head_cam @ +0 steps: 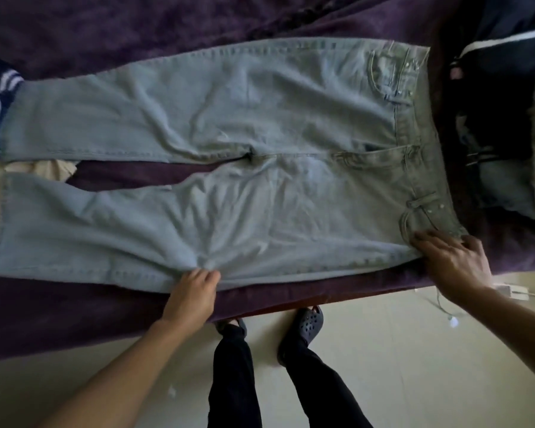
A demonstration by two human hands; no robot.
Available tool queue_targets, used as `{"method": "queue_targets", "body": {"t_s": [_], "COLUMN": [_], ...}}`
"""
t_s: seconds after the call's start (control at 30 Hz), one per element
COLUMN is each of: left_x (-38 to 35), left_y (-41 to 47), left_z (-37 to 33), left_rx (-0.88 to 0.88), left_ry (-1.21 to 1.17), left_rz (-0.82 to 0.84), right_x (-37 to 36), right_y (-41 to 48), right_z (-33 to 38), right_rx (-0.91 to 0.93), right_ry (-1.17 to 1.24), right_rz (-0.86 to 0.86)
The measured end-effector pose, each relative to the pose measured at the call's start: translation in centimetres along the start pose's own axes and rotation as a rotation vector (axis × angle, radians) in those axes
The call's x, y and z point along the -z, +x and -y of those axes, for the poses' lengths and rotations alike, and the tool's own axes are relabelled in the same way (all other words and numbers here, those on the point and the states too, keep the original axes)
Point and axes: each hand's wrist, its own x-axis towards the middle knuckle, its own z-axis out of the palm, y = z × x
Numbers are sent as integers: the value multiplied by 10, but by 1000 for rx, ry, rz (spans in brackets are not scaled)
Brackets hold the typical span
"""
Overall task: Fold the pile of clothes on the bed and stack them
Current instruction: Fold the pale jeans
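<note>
I see the light-blue denim jeans point(229, 118) spread flat, not yet folded, on the purple-blanketed bed point(74, 307), my left hand point(195, 291) pinching the near leg's edge, my right hand point(454, 261) pressing straight fingers point(430, 240) on the waistband corner, and the dark heap of clothes point(491, 125) untouched.

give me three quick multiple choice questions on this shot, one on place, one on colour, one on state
1. Where is the jeans waistband? A picture's right B picture's left C on the floor
2. What colour is the blanket? A white B purple C yellow
3. How do the jeans lie? A folded in half B rolled up C spread flat
Answers: A, the right hand rests on the waistband corner at the right; B, it is dark purple; C, both legs lie open, the left hand pinching the near one.
</note>
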Motion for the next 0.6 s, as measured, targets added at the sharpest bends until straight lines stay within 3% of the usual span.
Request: {"method": "queue_targets", "body": {"t_s": [0.07, 0.2, 0.37, 0.5, 0.6], "left_x": [6, 12, 72, 142, 181], "left_y": [-9, 6, 49, 118, 177], "left_z": [-2, 9, 39, 68, 94], "left_rx": [-5, 148, 262, 295, 353], "left_ry": [-15, -179, -364, -312, -255], "left_rz": [23, 26, -221, -405, -446], "right_x": [-2, 11, 57, 106, 131], "right_y": [-5, 13, 68, 148, 219], "right_z": [1, 1, -16, -22, -20], "right_rx": [-27, -85, -95, -98, -97], "right_ry": [44, 98, 101, 65, 41], "right_rz": [30, 79, -101, -185, -230]}}
